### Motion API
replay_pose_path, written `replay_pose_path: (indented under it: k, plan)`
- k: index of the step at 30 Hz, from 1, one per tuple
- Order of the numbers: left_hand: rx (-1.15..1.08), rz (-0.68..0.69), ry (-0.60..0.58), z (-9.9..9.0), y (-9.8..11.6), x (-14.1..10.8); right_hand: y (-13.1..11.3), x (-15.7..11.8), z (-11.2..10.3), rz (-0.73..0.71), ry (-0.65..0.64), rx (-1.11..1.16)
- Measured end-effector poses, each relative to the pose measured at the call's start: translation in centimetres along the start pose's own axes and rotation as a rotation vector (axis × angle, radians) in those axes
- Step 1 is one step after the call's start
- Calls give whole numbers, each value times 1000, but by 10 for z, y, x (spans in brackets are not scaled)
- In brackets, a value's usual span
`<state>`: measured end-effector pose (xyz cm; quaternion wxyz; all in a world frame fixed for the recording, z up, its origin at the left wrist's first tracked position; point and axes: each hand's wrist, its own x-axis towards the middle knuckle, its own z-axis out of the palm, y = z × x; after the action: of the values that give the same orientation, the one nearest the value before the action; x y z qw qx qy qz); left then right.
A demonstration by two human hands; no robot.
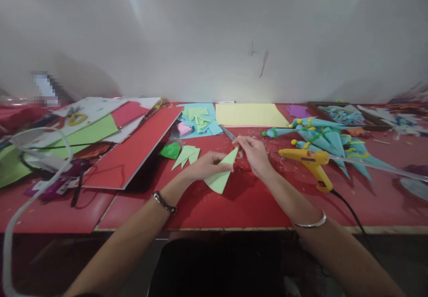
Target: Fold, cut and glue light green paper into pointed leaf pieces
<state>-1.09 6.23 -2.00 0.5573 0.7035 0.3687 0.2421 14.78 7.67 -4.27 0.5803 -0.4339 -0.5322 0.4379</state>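
In the head view, my left hand (211, 165) is closed on a light green piece of paper (221, 177) shaped like a cone or wedge, its wide end toward me. Whether it is rolled or lies flat I cannot tell. At its narrow upper tip, the fingers of my right hand (254, 153) are pinched together, seemingly on the paper. Just beyond those fingers is a pair of scissors (228, 133), its handle end hidden by the hand. Several light green paper triangles (187, 155) lie left of my left hand.
A yellow glue gun (309, 163) lies right of my right hand, its cord running off the front edge. Behind it are several blue paper cones (329, 143) with yellow and green trim. A red board (133, 154) slants at left. Yellow paper sheets (250, 114) lie by the wall.
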Motion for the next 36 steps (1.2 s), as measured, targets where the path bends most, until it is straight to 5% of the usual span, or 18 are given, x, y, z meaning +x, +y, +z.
replay_pose_path:
  k: [7,14,32,36]
  plan:
    - [-85,-58,68,-3,-2,2,0,-2,2,8,19,128]
    - [-117,-64,87,0,-3,3,1,-3,4,28,-120,125]
    - [-143,-112,125,0,-2,3,2,-4,4,64,-2,90]
    - [-98,-86,128,-1,-6,4,-4,-5,7,108,-134,96]
